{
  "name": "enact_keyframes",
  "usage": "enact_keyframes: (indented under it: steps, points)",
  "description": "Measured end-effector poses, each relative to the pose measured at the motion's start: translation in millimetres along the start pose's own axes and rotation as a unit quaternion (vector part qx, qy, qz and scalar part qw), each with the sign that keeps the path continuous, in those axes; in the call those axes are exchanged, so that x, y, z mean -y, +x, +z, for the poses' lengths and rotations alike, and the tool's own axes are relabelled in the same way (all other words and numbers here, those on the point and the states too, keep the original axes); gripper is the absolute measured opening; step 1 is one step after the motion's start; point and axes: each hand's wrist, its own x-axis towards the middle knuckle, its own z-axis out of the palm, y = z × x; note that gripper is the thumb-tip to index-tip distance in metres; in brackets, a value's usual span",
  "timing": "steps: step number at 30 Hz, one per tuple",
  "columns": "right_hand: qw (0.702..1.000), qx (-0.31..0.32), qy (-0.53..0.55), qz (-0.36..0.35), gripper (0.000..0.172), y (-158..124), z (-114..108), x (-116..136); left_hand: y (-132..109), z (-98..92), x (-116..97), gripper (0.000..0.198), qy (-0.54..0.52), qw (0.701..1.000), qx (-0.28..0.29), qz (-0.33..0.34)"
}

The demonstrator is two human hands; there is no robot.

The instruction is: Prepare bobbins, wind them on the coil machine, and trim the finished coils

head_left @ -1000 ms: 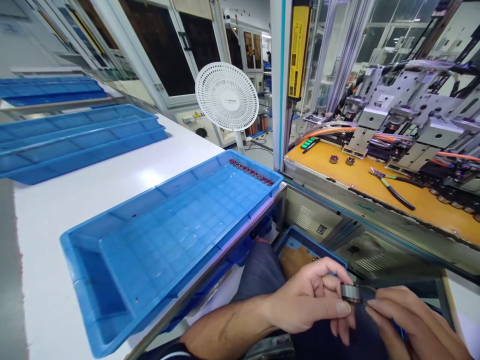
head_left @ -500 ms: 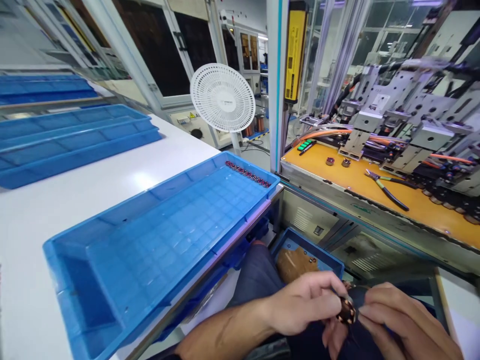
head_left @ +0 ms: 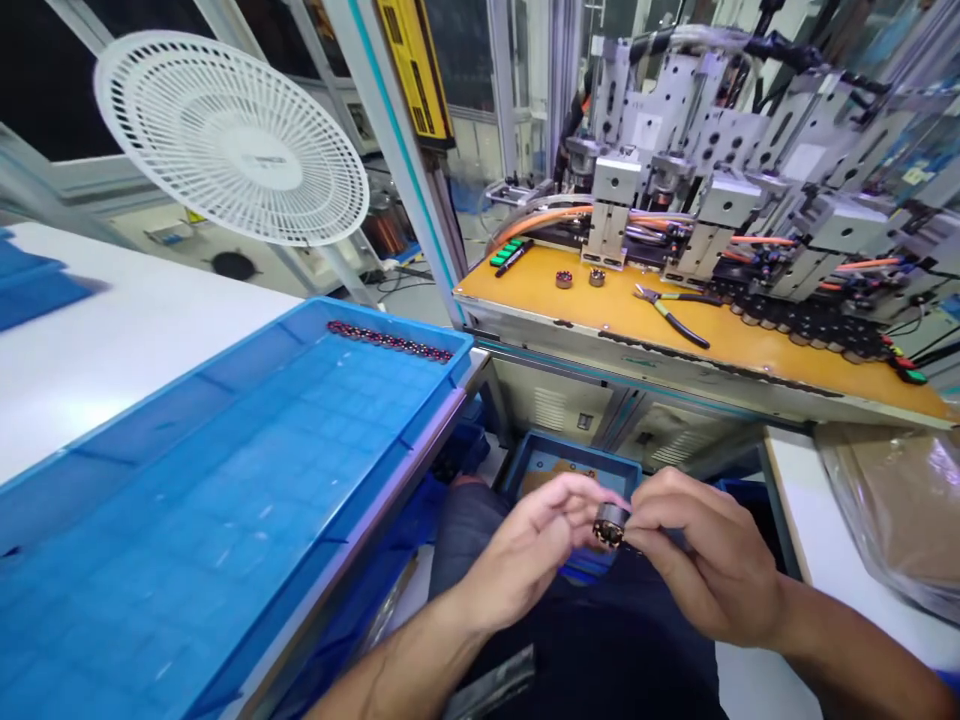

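Note:
A small motor stator, a dark ring with copper windings, is held in front of me above my lap. My left hand curls around its left side, with fingers behind and over its top edge. My right hand pinches at its right edge with thumb and forefinger. Whether a wire end lies in that pinch is too small to tell. Below and behind the hands is a blue bin with brown material and a few small rings in it.
At left, a long blue tray has a row of stators at its far end. The machine's orange bench bears two stators, cutters and a row of dark parts. A white fan stands behind; a plastic-wrapped package lies right.
My view has swung right. The stator has come up from low over my lap, turned in the fingers, and my right hand has closed in from beside it to its edge.

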Motion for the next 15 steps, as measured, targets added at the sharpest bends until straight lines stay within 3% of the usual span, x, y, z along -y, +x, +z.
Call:
enact_keyframes:
  steps: [2, 4, 9, 15]
  points:
    - [1.0, 0.003, 0.009, 0.007, 0.012, -0.5, -1.3, -2.3, 1.1, -1.8, 4.6, 0.044, 0.015, 0.998, 0.027, -0.052]
    - [1.0, 0.004, 0.008, 0.016, 0.011, -1.7, -2.6, -3.3, 0.6, -2.9, 7.7, 0.039, 0.014, 0.998, 0.038, -0.054]
    - [1.0, 0.007, -0.011, 0.02, 0.011, -5.2, -6.0, -2.4, -1.3, -2.0, 7.5, 0.026, 0.033, 0.999, 0.02, -0.012]
    - [0.999, -0.024, -0.005, 0.03, 0.012, -6.2, -3.4, -3.5, 3.6, 5.4, 5.7, 0.022, 0.058, 0.994, -0.041, 0.081]
